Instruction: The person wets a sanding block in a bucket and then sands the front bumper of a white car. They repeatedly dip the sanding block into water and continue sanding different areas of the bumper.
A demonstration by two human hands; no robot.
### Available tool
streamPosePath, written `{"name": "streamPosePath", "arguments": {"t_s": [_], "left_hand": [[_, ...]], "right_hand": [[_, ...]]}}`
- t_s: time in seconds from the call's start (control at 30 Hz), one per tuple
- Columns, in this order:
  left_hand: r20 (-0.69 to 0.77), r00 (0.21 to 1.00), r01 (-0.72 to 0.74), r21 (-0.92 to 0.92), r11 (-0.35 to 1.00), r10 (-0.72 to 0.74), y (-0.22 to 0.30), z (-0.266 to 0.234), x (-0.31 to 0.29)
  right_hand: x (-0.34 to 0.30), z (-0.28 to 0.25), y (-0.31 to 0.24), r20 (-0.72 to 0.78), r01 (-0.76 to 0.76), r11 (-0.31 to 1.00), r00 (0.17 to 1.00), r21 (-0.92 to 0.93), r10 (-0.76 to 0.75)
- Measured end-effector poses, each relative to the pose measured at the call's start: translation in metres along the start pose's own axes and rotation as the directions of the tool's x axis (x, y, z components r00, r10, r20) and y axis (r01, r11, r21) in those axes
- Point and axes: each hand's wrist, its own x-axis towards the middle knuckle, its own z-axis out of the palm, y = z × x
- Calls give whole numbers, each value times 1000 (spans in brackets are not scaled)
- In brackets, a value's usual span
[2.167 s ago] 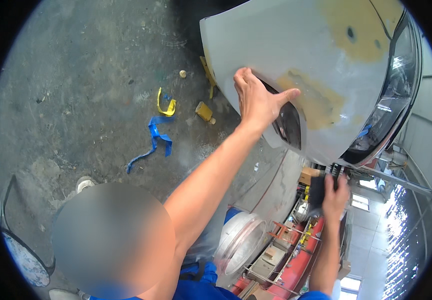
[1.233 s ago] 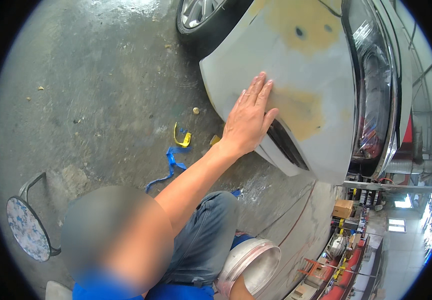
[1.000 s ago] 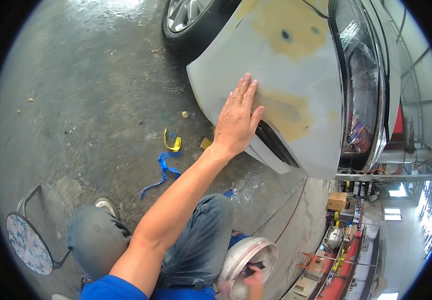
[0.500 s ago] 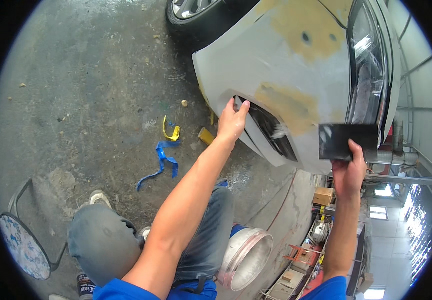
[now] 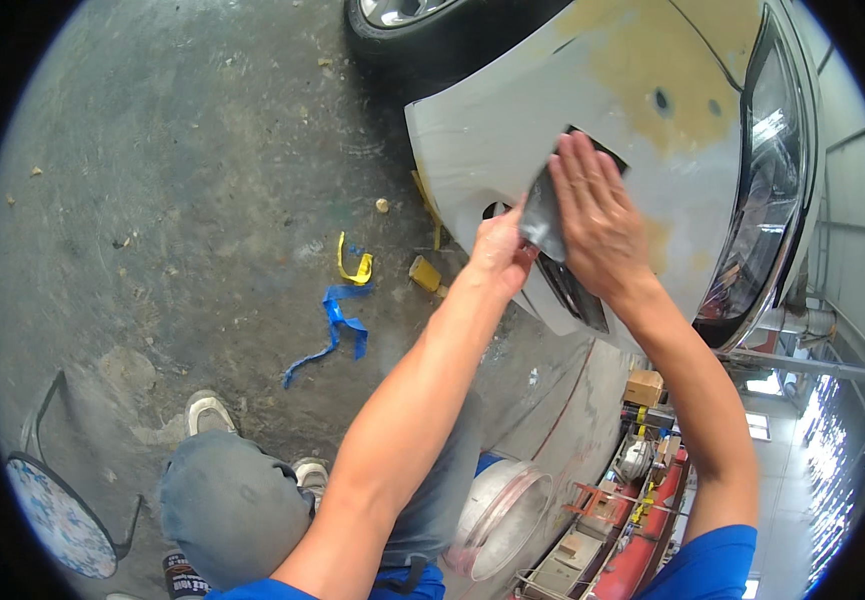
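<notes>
Flat under my right hand [image 5: 597, 225], the dark sanding sheet [image 5: 544, 210] is pressed against the grey bumper [image 5: 492, 130] beside its yellow filler patch [image 5: 652, 70]; my left hand [image 5: 500, 250] pinches the sheet's lower edge.

A single fisheye view from the person's head looks steeply down and forward. It sits close over both forearms, which rise from the lower edge toward the car bumper [image 5: 592, 130] at upper right; concrete floor [image 5: 172, 200] fills the left, edges bending toward the rim.
</notes>
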Motion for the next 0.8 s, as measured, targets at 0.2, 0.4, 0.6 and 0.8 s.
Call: {"name": "streamPosePath", "arguments": {"t_s": [0.2,0.4,0.6,0.8], "left_hand": [[41,999,28,87,996,-31,17,-16,-1],[116,992,-61,55,997,54,-1,-29,9],[45,997,-73,149,986,67,8,-22,0],[109,993,-52,167,985,34,14,-18,-1]], "right_hand": [[-10,-17,11,4,-3,1000,1000,25,3],[17,9,-14,15,-15,1000,1000,3,15],[-13,-8,6,-42,-56,997,997,46,58],[18,-3,-4,23,-13,991,1000,136,10]]}}
